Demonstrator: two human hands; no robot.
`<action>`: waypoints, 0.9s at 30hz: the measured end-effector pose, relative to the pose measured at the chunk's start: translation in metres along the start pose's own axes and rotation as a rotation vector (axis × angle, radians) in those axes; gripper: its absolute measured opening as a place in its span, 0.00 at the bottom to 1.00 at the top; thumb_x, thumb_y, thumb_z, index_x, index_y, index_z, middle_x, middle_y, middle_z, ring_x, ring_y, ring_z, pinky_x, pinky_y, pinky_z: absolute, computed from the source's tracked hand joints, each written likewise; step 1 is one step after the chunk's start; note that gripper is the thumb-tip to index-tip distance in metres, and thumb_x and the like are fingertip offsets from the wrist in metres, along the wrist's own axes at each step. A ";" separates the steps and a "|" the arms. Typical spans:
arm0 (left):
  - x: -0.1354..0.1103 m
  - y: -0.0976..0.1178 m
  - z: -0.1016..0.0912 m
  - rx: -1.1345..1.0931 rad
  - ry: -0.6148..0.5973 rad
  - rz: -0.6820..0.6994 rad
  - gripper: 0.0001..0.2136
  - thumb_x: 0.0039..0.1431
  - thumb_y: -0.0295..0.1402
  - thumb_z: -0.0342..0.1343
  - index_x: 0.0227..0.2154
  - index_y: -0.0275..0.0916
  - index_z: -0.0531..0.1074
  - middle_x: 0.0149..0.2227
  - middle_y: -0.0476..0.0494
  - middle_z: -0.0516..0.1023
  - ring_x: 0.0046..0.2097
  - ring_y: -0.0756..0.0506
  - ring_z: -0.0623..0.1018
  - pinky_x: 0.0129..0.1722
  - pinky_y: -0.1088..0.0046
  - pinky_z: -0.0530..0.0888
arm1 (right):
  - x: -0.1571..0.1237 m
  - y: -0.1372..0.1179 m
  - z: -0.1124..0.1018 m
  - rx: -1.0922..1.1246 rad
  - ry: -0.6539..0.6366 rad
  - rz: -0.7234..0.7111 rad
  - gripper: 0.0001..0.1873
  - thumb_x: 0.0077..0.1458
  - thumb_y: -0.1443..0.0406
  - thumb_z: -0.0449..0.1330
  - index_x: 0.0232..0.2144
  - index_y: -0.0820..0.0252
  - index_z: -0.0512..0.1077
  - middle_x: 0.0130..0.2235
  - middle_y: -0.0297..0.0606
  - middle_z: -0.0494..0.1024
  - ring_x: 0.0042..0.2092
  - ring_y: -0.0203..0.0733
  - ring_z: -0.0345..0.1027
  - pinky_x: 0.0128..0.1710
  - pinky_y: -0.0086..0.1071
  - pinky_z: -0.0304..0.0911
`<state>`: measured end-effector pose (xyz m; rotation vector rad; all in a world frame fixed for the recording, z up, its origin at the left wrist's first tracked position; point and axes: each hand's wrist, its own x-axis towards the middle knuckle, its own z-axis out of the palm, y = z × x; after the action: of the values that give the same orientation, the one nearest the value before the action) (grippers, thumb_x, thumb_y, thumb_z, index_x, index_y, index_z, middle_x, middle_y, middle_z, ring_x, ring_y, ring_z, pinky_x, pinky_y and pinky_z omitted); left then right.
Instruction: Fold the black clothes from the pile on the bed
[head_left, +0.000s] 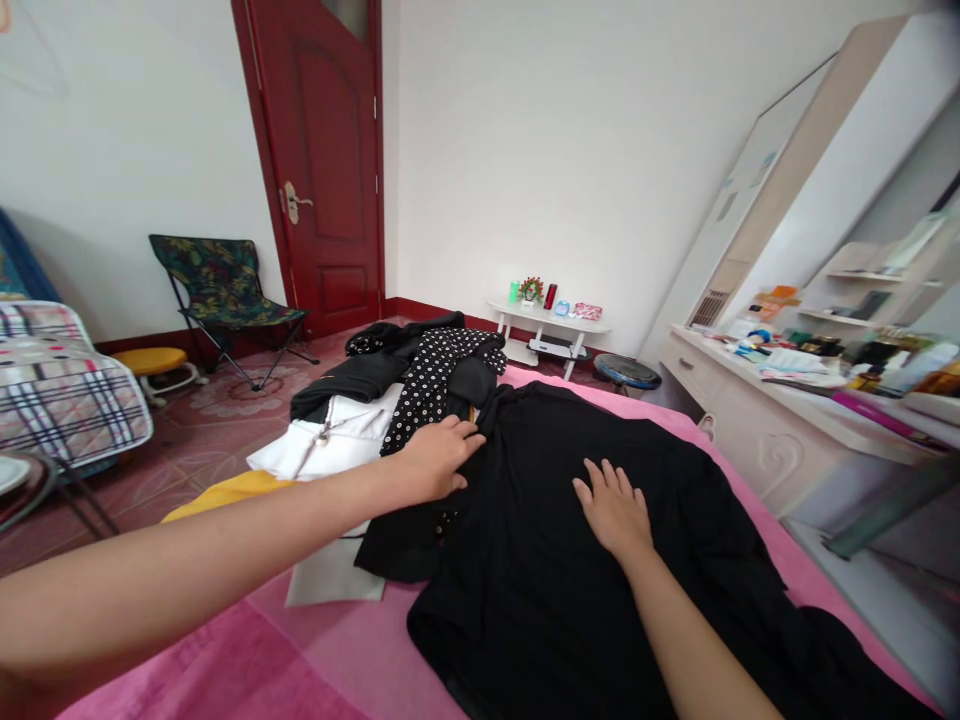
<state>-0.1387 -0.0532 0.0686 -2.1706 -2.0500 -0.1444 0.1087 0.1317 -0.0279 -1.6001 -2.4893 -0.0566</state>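
Observation:
A black long-sleeved garment (pixel 555 600) lies spread over the pink bedding. My right hand (pixel 616 508) rests flat on its middle, fingers spread. At the garment's left edge, beside the clothes pile, is my left hand (pixel 442 458), with its fingers stretched over the dark cloth and the thumb apart; I see nothing held in it. Just beyond that hand lies a black cloth with white dots (pixel 431 375). The pile also has folded black clothing (pixel 352 385), a white garment (pixel 349 425) with a drawstring and a yellow cloth (pixel 225 493) partly behind my left forearm.
Pink bedding (pixel 322 660) covers the bed under the clothes. A dresser (pixel 757 400) crowded with small items stands at the right. Farther back are a white side table (pixel 551 318), a round stool (pixel 627 371), a folding chair (pixel 221 285) and a red door (pixel 322 150).

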 end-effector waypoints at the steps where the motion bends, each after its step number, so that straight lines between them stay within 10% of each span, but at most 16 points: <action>1: 0.000 -0.007 0.002 0.042 -0.010 -0.049 0.32 0.45 0.36 0.64 0.56 0.39 0.64 0.53 0.36 0.69 0.53 0.37 0.69 0.49 0.65 0.69 | 0.000 0.001 0.000 0.017 0.018 -0.015 0.30 0.62 0.51 0.39 0.62 0.55 0.55 0.65 0.42 0.53 0.65 0.52 0.43 0.60 0.51 0.45; 10: 0.026 -0.034 -0.035 -0.050 -0.112 -0.271 0.12 0.48 0.44 0.57 0.32 0.44 0.76 0.32 0.47 0.78 0.35 0.44 0.76 0.31 0.73 0.68 | 0.004 0.021 0.002 0.367 0.201 -0.108 0.19 0.57 0.59 0.51 0.46 0.59 0.73 0.55 0.43 0.69 0.56 0.48 0.61 0.56 0.41 0.56; 16: 0.076 -0.068 -0.097 -0.078 0.072 -0.532 0.12 0.42 0.37 0.59 0.32 0.40 0.76 0.31 0.47 0.77 0.36 0.44 0.76 0.34 0.74 0.69 | -0.014 0.004 -0.016 0.631 0.382 -0.331 0.14 0.60 0.63 0.48 0.38 0.57 0.73 0.42 0.38 0.75 0.41 0.40 0.70 0.43 0.32 0.63; 20: 0.121 -0.066 -0.122 -0.158 0.441 -0.637 0.13 0.42 0.30 0.59 0.35 0.39 0.75 0.37 0.43 0.77 0.41 0.41 0.75 0.40 0.68 0.71 | -0.028 -0.019 -0.028 0.575 0.267 -0.645 0.12 0.61 0.66 0.48 0.38 0.56 0.72 0.39 0.36 0.75 0.40 0.38 0.69 0.43 0.30 0.62; 24: 0.162 0.003 -0.147 -0.415 0.914 -0.216 0.13 0.52 0.27 0.51 0.42 0.35 0.71 0.42 0.41 0.75 0.47 0.42 0.72 0.50 0.64 0.68 | -0.032 -0.024 -0.032 0.524 0.233 -0.711 0.12 0.61 0.66 0.49 0.37 0.57 0.73 0.38 0.36 0.75 0.39 0.38 0.69 0.43 0.30 0.62; 27: 0.164 0.085 -0.152 -0.508 0.867 0.314 0.19 0.58 0.29 0.47 0.53 0.39 0.63 0.52 0.42 0.69 0.56 0.40 0.66 0.55 0.57 0.63 | -0.034 -0.021 -0.033 0.506 0.209 -0.696 0.10 0.61 0.64 0.51 0.40 0.56 0.72 0.39 0.37 0.75 0.41 0.39 0.69 0.43 0.31 0.63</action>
<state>-0.0390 0.0762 0.2431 -2.0543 -1.2415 -1.3995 0.1077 0.0881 0.0001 -0.4799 -2.4877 0.2738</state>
